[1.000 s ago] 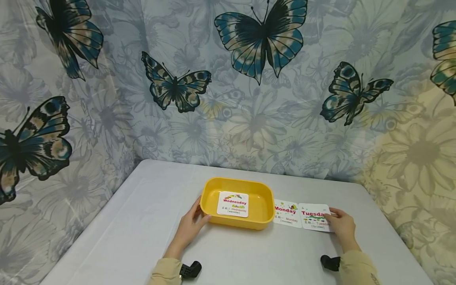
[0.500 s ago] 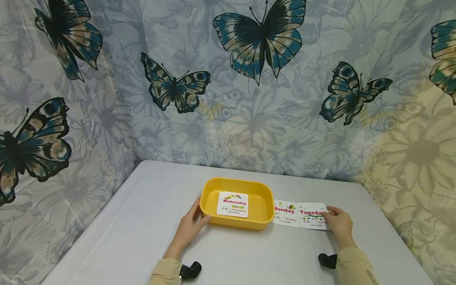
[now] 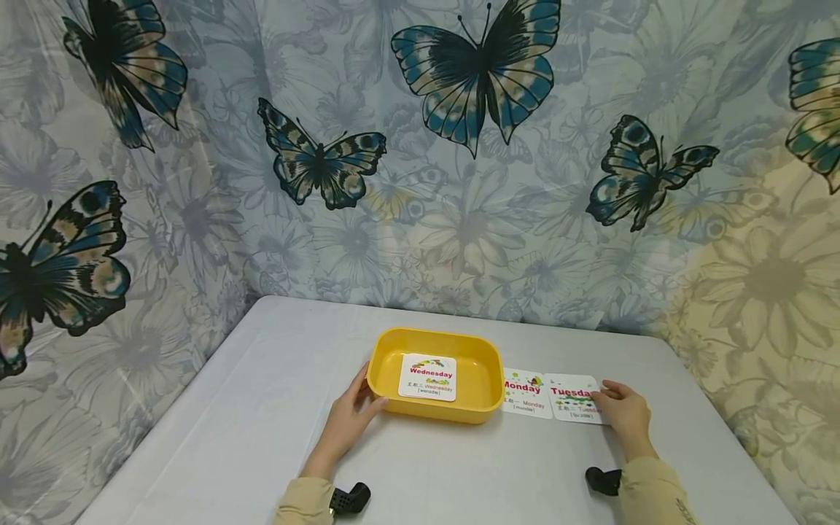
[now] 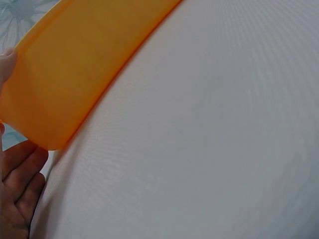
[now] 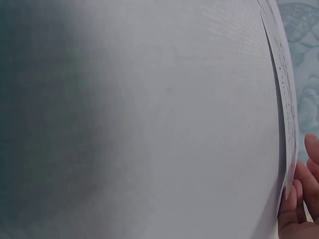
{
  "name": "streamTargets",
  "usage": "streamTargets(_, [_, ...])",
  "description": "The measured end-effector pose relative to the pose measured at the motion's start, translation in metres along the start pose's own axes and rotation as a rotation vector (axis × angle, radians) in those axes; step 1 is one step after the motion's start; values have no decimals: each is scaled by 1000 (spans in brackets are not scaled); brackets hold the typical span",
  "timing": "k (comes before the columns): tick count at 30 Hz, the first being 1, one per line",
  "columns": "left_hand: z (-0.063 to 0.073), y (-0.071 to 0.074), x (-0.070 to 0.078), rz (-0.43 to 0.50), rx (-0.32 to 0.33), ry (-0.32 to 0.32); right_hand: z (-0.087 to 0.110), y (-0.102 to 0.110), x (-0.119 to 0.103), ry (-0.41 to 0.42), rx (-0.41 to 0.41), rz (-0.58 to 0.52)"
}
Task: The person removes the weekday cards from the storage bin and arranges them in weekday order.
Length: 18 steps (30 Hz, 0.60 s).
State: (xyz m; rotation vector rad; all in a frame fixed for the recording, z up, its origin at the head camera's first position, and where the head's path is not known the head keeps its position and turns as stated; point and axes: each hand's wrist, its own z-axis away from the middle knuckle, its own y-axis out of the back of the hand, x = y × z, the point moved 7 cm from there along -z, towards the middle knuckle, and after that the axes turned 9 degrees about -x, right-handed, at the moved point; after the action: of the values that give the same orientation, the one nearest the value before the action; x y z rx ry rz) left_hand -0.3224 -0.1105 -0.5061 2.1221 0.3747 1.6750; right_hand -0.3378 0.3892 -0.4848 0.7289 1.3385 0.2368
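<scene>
The yellow tray (image 3: 477, 375) sits on the white bench (image 3: 459, 474), its long axis running left to right with the right end slightly nearer the person. The left hand (image 3: 351, 408) holds the tray's left end, thumb at the front corner and fingers reaching round the end wall. Inside the tray, left of its middle, the Wednesday card (image 3: 427, 377) lies face up; the left hand is clearly the nearer one to it.

To the right of the tray, the Monday card (image 3: 527, 394) lies flat, its left edge partly hidden by the tray's rim. Beyond it, farther from the tray, comes the Tuesday card (image 3: 573, 400), edge to edge with Monday or nearly so. These two form a row that roughly carries on the tray's long axis. The right hand (image 3: 625, 412) pinches Tuesday's outer edge, the side facing away from the tray; the right wrist view shows fingers reaching under it.
</scene>
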Motion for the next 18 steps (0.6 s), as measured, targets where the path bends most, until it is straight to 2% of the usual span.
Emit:
streamTargets(7, [1, 0, -1, 1, 1, 0, 3, 0, 2, -34, 0, -31])
streamTargets(13, [1, 1, 1, 1, 6, -28, 6, 1, 1, -19, -2, -33])
streamTargets(18, [2, 1, 2, 3, 3, -21, 6, 1, 0, -21, -11, -42])
